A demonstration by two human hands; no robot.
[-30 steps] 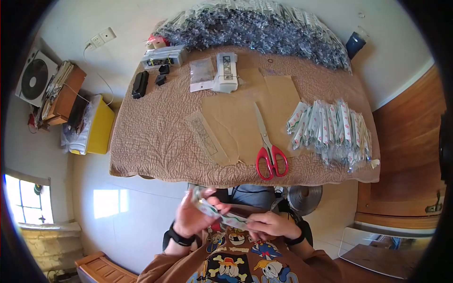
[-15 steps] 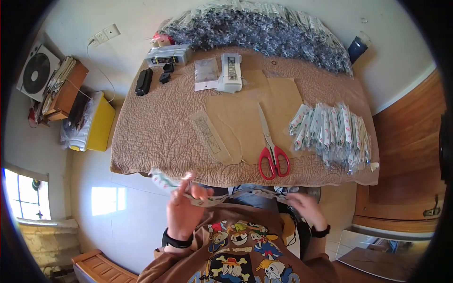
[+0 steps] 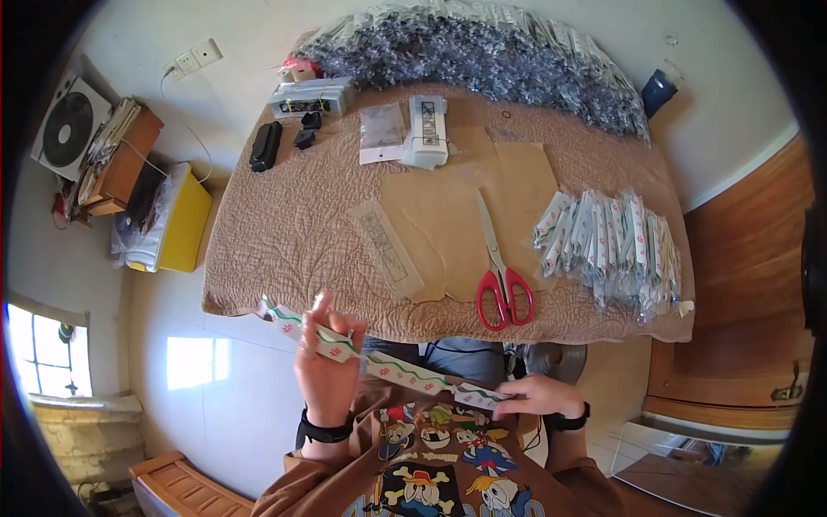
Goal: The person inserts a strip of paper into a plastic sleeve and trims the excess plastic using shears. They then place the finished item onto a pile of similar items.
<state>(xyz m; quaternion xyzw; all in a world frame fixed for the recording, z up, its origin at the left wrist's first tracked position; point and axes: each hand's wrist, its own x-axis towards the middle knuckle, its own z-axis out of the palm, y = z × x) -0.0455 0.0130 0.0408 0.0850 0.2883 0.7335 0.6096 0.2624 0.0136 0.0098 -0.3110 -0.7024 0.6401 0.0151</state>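
A long white strip (image 3: 401, 372) with green wavy lines and pink flower-like prints stretches slantwise in front of my body, below the table's front edge. My left hand (image 3: 327, 370) has its fingers closed around the strip toward its left end, and a short length sticks out beyond them. The right end is pinched between the thumb and fingers of my right hand (image 3: 544, 395). Nearest to both hands on the table lie red-handled scissors (image 3: 494, 267), slightly spread, and a flat clear sleeve with black print (image 3: 388, 250).
A quilted brown cloth (image 3: 267, 233) covers the table, with brown paper (image 3: 457, 185) on it. Bundled printed packets (image 3: 607, 246) lie at right. Silvery wrapped items (image 3: 482, 56) line the back. Banded sleeves (image 3: 426, 133), a clear bag (image 3: 381, 133) and a black object (image 3: 265, 146) also lie there.
The strip has gone from sagging and blurred to nearly straight with its print showing. My right hand has moved left and lower, and my left hand has shifted slightly left and down.
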